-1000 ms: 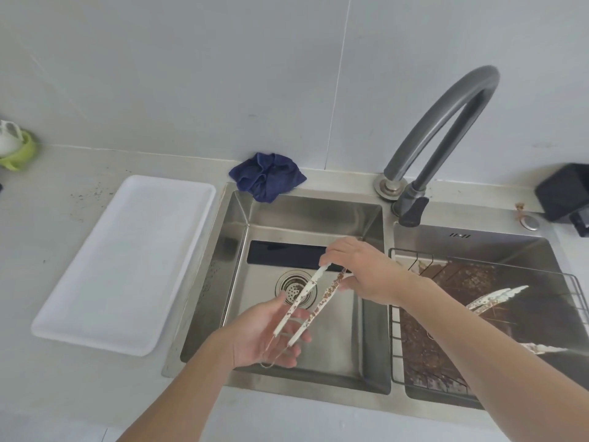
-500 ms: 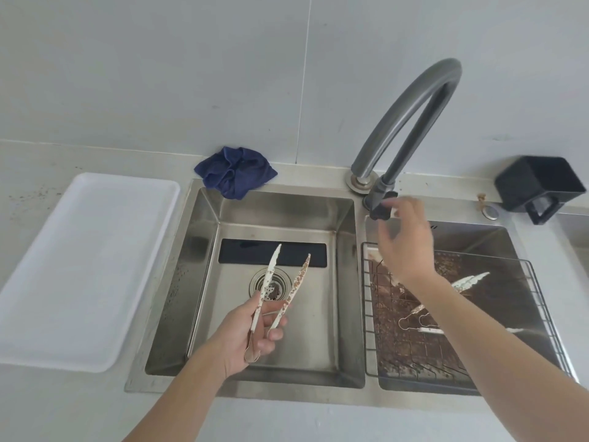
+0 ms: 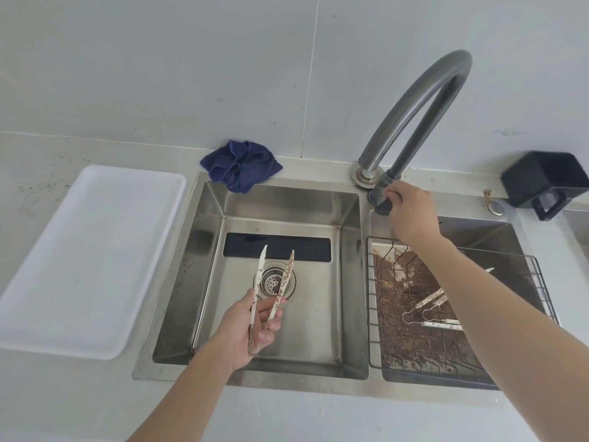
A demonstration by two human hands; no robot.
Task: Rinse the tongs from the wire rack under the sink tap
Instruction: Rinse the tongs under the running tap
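Note:
White tongs (image 3: 274, 279) speckled with brown dirt point away from me over the drain of the left sink basin (image 3: 322, 317), their two arms spread apart. My left hand (image 3: 251, 327) holds them by the hinge end. My right hand (image 3: 408, 212) is closed around the dark spout head of the grey arched tap (image 3: 417, 100), above the divider between the basins. No water is visible. The wire rack (image 3: 382, 314) sits in the right basin over a brown, dirty bottom, with two more soiled tongs (image 3: 433, 306) lying on it, partly behind my right forearm.
A white tray (image 3: 86, 260) lies on the counter left of the sink. A crumpled blue cloth (image 3: 240, 169) rests at the sink's back edge. A black container (image 3: 548, 181) stands at the back right, with a small round knob (image 3: 494, 208) beside it.
My right hand let go of the tongs, rose to the tap and closed on the spout head. My left hand now holds the tongs alone, arms sprung apart.

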